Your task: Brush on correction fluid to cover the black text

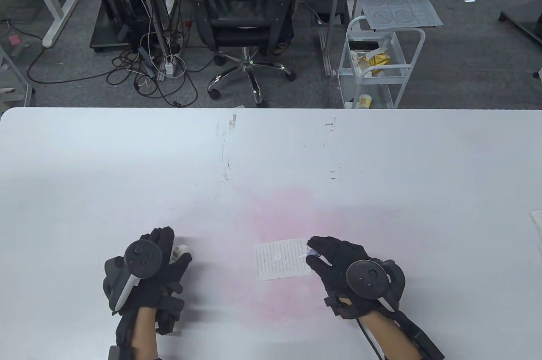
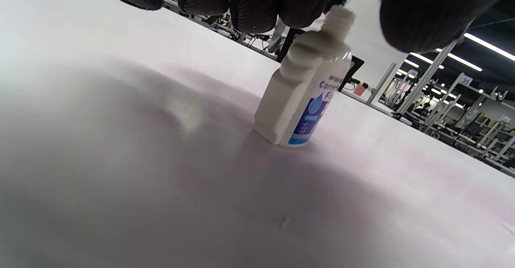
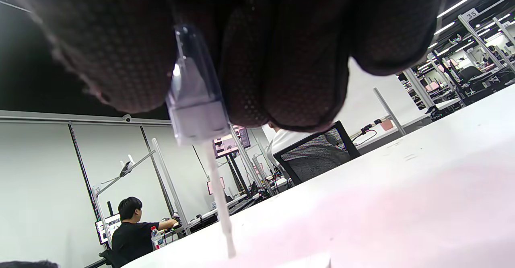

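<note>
The right hand (image 1: 334,264) pinches the clear brush cap (image 3: 195,95), its tip by the paper (image 1: 281,260), while the left hand (image 1: 159,267) grasps the uncapped bottle (image 2: 299,99) upright on the worktop (image 1: 271,156).

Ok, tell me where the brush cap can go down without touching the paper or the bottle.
Bare table lies between the bottle by the left hand and the lined paper. The far half of the table is bare too. It is crowded where the right hand holds the brush cap at the paper's right edge.
</note>
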A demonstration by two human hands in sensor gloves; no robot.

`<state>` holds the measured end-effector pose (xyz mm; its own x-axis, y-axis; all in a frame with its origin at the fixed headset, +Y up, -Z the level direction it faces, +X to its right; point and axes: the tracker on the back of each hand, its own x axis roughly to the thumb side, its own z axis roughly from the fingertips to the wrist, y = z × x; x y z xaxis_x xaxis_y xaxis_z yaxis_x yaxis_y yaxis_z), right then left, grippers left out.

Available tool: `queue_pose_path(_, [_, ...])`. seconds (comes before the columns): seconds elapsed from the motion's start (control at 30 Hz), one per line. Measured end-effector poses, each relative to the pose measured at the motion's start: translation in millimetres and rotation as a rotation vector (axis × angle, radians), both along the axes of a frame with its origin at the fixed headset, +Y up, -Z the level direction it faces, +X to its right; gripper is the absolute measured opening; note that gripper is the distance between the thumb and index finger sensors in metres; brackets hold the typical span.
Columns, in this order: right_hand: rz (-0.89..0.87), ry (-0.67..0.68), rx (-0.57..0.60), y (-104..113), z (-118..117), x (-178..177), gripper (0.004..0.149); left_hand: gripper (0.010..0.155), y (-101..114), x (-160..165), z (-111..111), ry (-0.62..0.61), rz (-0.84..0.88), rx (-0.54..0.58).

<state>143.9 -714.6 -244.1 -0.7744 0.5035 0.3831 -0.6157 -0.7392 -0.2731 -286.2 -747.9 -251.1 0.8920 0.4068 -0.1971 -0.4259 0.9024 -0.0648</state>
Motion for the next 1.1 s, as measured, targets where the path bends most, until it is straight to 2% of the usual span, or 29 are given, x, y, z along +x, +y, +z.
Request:
queue_pose_path(0.2, [0.002, 0.000, 0.000, -0.5, -0.2, 0.3, 0.046, 0.077, -8.1, -0.3, -4.4, 0.003, 0.009, -0.025])
queue_pose_path(0.33, [0.005, 0.001, -0.003, -0.8, 0.0, 0.0, 0.046, 0.070, -13.7, 0.7, -6.7, 0.014, -0.017, -0.042])
queue_pose_path(0.7, [0.013, -0.002, -0.008, -1.9, -0.3, -0.3, 0.046, 0.060, -15.8, 2.3, -7.6, 0.046, -0.045, 0.004])
queue_pose_path(0.93, [0.015, -0.004, -0.011, -2.0, -0.9, -0.3, 0.046, 0.060, -7.1, 7.4, -7.8, 0.039, -0.024, 0.045])
queue_pose_path(1.1, [0.019, -0.003, -0.013, -2.4, -1.5, -0.7, 0.046, 0.060, 7.2, 20.3, -4.8, -0.007, -0.023, 0.122])
